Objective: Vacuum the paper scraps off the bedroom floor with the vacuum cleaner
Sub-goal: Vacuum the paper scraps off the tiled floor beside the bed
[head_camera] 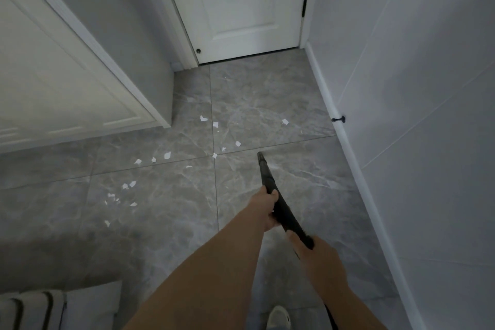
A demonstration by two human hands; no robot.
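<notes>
Both bare hands grip a black tapered vacuum wand (pixel 270 185) that slants down toward the grey marble-patterned tile floor (pixel 166 222). The left hand (pixel 267 209) wraps the wand at mid-length; the right hand (pixel 316 254) closes around its rear end. The nozzle tip sits near the crossing of the floor's grout lines. Small white torn paper scraps (pixel 167 155) lie scattered from the floor's middle toward its left side. A closed white panelled door (pixel 241 2) stands at the floor's far edge. A light-coloured shoe (pixel 278 316) shows at the bottom edge.
</notes>
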